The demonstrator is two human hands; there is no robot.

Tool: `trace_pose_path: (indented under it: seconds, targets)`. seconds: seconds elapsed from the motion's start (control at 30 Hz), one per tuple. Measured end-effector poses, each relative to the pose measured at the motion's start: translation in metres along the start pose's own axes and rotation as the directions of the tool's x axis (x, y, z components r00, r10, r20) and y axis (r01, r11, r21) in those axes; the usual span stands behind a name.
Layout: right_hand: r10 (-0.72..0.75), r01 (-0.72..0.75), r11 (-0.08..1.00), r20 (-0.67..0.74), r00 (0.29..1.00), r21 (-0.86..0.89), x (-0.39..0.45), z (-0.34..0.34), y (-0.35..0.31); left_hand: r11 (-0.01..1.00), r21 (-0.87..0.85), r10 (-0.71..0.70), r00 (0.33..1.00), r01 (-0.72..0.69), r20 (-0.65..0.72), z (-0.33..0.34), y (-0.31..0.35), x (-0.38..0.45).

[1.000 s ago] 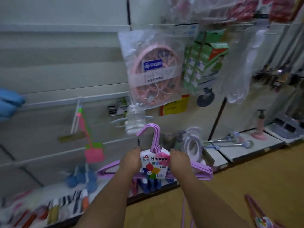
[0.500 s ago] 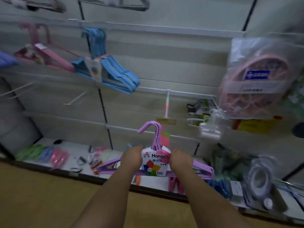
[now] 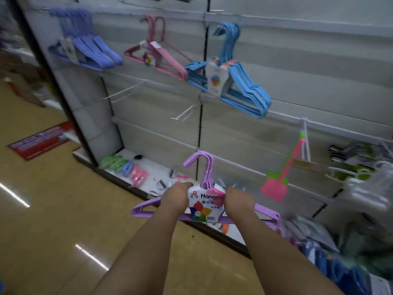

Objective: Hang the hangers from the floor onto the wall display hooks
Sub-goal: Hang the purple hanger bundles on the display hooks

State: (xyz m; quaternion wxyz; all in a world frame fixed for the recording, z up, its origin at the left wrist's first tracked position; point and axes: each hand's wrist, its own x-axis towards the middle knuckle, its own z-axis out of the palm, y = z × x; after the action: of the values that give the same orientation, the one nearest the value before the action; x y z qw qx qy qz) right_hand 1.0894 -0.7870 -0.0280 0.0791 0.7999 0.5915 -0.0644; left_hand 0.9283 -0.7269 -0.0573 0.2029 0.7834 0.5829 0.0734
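I hold a pack of purple hangers (image 3: 207,173) upright in front of me, its paper "Hanger" label facing me. My left hand (image 3: 175,198) grips the left shoulder of the pack and my right hand (image 3: 239,199) grips the right shoulder. The hooks point up and left. On the wall above hang a light-blue hanger pack (image 3: 238,79), a pink hanger pack (image 3: 158,54) and a violet-blue hanger pack (image 3: 87,45). Bare white display hooks (image 3: 186,112) jut from the wall between those packs and my hands.
A pink fly swatter (image 3: 276,186) hangs on the wall at the right. Small coloured items (image 3: 127,169) lie on the low base shelf. Bagged goods crowd the lower right. Tan floor with a red floor sticker (image 3: 40,140) stretches to the left.
My view has swung left along the wall, bringing the hung blue, pink and violet packs into sight. Both hands keep the same hold on the purple pack.
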Motion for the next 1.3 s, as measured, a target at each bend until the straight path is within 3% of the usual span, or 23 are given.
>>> trace_pose_path:
  seconds: [0.23,0.43,0.73,1.0,1.17,1.3]
  targets:
    - [-0.188,0.189,0.981,0.008,0.982,-0.045,0.041,-0.011,-0.079,0.984,-0.028,-0.178,0.982,0.176,-0.065,-0.031,-0.071,0.010]
    - [-0.296,0.295,0.955,-0.023,0.955,-0.027,0.094,-0.040,-0.129,0.971,-0.011,-0.237,0.963,0.237,-0.126,-0.071,-0.108,0.045]
    - [-0.360,0.360,0.933,-0.054,0.931,-0.015,0.164,-0.083,-0.178,0.964,0.027,-0.252,0.945,0.263,-0.206,-0.120,-0.146,0.110]
    - [-0.432,0.433,0.902,-0.059,0.900,-0.006,0.205,-0.101,-0.258,0.952,-0.062,-0.305,0.920,0.299,-0.246,-0.163,-0.210,0.137]
    - [-0.376,0.386,0.920,-0.130,0.917,0.063,0.222,-0.115,-0.332,0.950,-0.078,-0.312,0.918,0.303,-0.246,-0.212,-0.268,0.146]
    - [-0.333,0.379,0.917,-0.284,0.899,0.123,0.233,-0.130,-0.406,0.952,-0.083,-0.305,0.913,0.293,-0.273,-0.263,-0.327,0.153]
